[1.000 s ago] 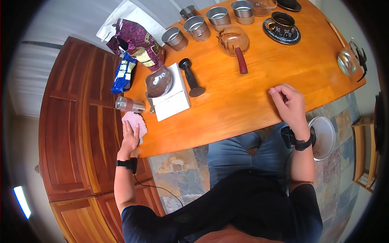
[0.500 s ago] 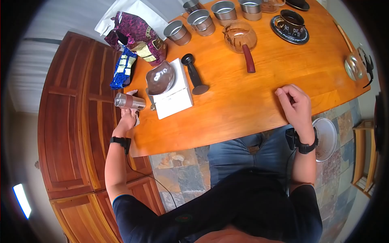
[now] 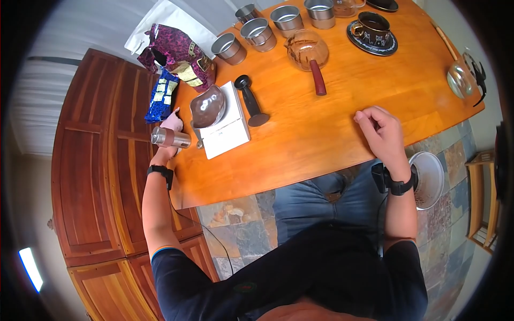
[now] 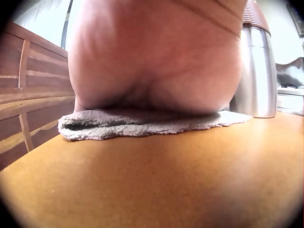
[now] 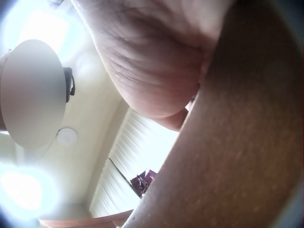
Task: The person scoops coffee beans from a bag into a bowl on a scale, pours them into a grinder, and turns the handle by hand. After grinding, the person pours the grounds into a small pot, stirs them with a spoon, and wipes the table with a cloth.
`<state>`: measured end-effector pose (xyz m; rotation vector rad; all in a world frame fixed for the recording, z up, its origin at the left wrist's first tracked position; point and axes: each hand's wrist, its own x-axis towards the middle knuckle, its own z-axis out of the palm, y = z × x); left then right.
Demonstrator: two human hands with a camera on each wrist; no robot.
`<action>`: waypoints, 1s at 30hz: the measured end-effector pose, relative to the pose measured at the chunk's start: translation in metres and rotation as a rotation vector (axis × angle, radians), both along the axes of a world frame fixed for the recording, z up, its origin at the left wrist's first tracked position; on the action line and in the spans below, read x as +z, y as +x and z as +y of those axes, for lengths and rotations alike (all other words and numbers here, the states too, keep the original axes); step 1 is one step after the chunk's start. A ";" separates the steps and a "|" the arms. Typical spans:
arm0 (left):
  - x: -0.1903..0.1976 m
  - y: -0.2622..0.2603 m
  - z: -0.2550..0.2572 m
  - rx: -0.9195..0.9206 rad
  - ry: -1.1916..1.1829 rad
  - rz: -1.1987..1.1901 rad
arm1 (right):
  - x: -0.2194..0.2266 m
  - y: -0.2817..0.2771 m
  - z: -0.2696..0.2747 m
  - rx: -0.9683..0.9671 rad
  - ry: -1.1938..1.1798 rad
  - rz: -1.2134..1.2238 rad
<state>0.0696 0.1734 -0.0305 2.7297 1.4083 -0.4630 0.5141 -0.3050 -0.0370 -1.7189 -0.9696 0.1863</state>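
At the left edge of the surface point(image 3: 321, 134), a pink cloth point(image 4: 142, 124) is pressed flat under the left hand point(image 3: 170, 128), its fingers not curled around it. Just beside it lies a metal grinder point(image 3: 170, 138). Farther right stands a white scale point(image 3: 227, 128). The right hand point(image 3: 381, 134) rests on the near edge, loosely curled, holding nothing.

Steel cups point(image 3: 258, 32), glass server point(image 3: 307, 48), black tamper point(image 3: 249, 101), purple coffee bag point(image 3: 179, 53), saucered mug point(image 3: 372, 29)
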 end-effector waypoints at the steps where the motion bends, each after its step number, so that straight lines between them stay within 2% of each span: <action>1: -0.001 -0.001 0.000 -0.025 0.025 -0.017 | -0.001 0.001 0.000 -0.002 0.003 -0.002; 4: -0.025 -0.021 0.027 -0.084 0.062 -0.086 | -0.002 0.003 -0.003 -0.009 0.016 0.023; 7: -0.018 -0.014 0.008 -0.075 0.054 -0.162 | -0.002 0.004 -0.006 -0.011 0.029 0.043; 9: -0.014 -0.015 -0.002 0.043 0.074 -0.189 | -0.002 0.005 -0.006 -0.005 0.045 0.080; 10: -0.014 -0.018 -0.004 0.060 0.097 -0.097 | -0.002 0.005 -0.006 -0.006 0.048 0.082; 13: -0.013 -0.029 -0.010 0.111 0.086 -0.011 | -0.006 0.006 -0.005 0.014 0.054 0.097; 17: -0.009 -0.030 -0.033 0.142 0.115 -0.161 | -0.006 0.005 -0.005 0.032 0.066 0.097; 18: -0.007 -0.029 -0.034 0.130 0.140 -0.085 | -0.005 0.005 -0.005 0.033 0.051 0.082; 22: -0.005 -0.029 -0.045 0.159 0.086 -0.123 | -0.005 0.005 -0.006 0.022 0.050 0.076; 24: -0.010 -0.036 -0.050 0.097 0.070 -0.272 | -0.006 0.006 -0.007 0.017 0.050 0.075; 27: -0.004 -0.035 -0.067 0.103 0.021 -0.360 | -0.006 0.006 -0.007 0.004 0.070 0.070; 30: -0.003 -0.045 -0.086 0.191 0.046 -0.267 | -0.007 0.005 -0.008 0.011 0.072 0.080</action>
